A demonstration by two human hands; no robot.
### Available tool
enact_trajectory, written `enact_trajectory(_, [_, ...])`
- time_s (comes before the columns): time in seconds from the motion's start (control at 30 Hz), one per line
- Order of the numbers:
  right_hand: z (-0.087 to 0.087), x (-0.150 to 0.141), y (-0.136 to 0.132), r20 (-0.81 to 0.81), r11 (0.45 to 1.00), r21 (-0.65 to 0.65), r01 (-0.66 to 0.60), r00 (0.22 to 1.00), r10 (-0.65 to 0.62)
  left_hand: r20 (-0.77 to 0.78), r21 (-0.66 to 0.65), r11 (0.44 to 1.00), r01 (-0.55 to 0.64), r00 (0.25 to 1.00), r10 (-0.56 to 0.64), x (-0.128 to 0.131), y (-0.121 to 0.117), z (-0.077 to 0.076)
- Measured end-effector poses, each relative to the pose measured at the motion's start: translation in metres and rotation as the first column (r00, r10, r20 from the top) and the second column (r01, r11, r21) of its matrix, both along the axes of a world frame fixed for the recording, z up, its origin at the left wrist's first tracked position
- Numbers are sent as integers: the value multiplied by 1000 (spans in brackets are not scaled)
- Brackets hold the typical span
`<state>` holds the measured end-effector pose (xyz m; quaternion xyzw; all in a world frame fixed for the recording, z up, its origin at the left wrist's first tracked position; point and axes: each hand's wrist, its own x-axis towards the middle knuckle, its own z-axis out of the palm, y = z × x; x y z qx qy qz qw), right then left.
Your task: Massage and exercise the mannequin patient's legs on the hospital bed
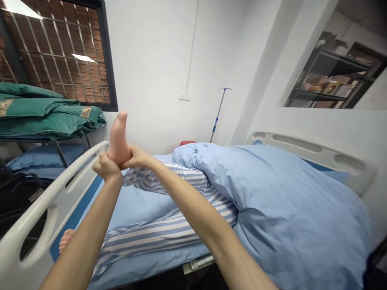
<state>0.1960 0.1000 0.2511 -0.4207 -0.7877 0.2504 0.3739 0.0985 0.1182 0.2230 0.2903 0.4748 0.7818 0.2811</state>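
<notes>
A raised bare foot (118, 139) points its toes upward above the foot end of the bed. My left hand (107, 166) is closed around its heel from the near side. On the ankle just to the right, my right hand (136, 157) is closed as well; its far fingers are hidden. The lifted leg wears blue-and-white striped trousers (151, 178). Flat on the light blue sheet lies the other striped leg (157, 231), its bare foot (66, 238) partly covered by my left forearm. A light blue quilt (272, 197) hides the rest of the body.
White bed boards stand at the left (51, 197) and right (329, 151). Behind the bed are an IV pole (218, 114) and a red object (188, 142). Folded green bedding (45, 114) rests on a rack by the barred window; a wheelchair (21, 195) is partly visible below.
</notes>
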Motion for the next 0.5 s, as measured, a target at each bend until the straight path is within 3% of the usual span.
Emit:
enact_trajectory(0.07, [35, 33, -13, -59, 998, 34, -45, 997, 47, -56, 200, 980, 21, 998, -10, 33, -8, 41])
enact_trajectory(0.13, [64, 63, -28, -111, 998, 63, 2, 994, 5, -108, 332, 941, 58, 994, -24, 62, -20, 73])
enact_trajectory(0.2, [85, 84, -43, -158, 995, 73, 60, 986, -48, -130, 403, 911, 87, 991, -37, 83, -31, 96])
enact_trajectory(0.27, [96, 95, -52, -184, 994, 64, 88, 980, -75, -130, 435, 895, 102, 990, -50, 95, -36, 107])
enact_trajectory(0.37, [94, 90, -51, -194, 997, 50, 65, 980, -54, -133, 438, 893, 103, 990, -49, 91, -32, 104])
enact_trajectory(0.5, [62, 55, -22, -142, 999, 34, -19, 990, 23, -121, 351, 935, 55, 993, -13, 54, -10, 66])
